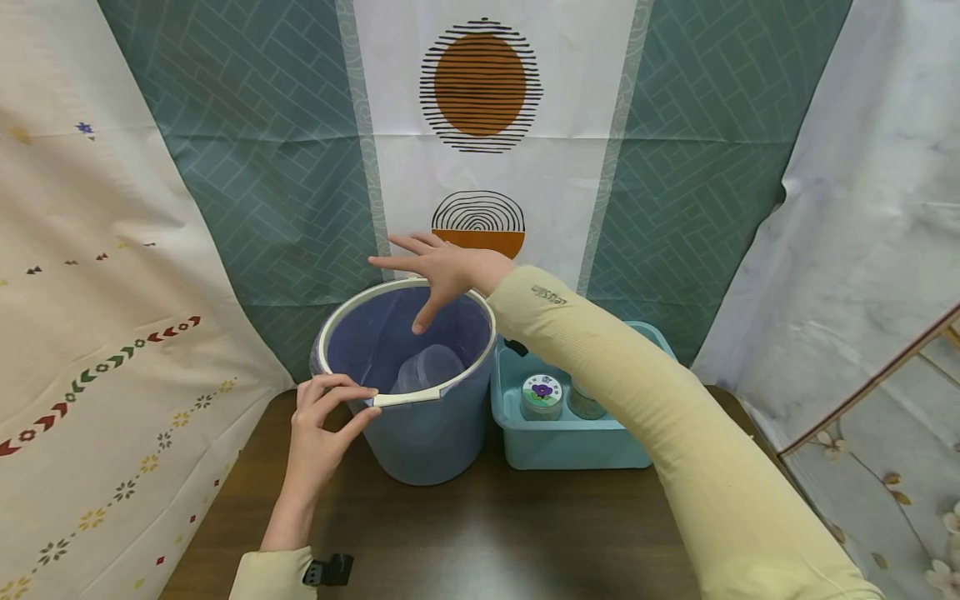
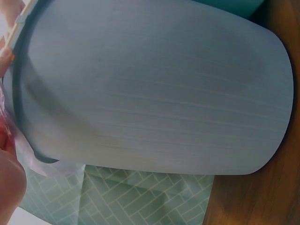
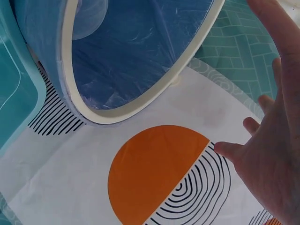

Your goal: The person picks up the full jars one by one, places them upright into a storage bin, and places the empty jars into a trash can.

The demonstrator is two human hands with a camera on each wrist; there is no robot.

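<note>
A blue trash bin (image 1: 435,454) stands on the table with a thin clear bag (image 3: 154,56) lining its inside. Around its mouth runs a white ring (image 1: 408,398). My left hand (image 1: 318,437) pinches the front left of this ring between thumb and fingers. Over the back of the bin's mouth, my right hand (image 1: 453,271) is spread and holds nothing. Clear plastic containers (image 1: 440,365) lie inside the bin. In the left wrist view, a loose fold of the bag (image 2: 28,154) hangs outside the rim beside the left hand.
Right of the bin stands a turquoise tub (image 1: 577,450) holding jars, one with a purple flower lid (image 1: 542,390). The right sleeve (image 1: 600,358) passes over the tub and hides part of it. Patterned cloths (image 1: 285,150) hang behind and at both sides of the brown table (image 1: 480,542).
</note>
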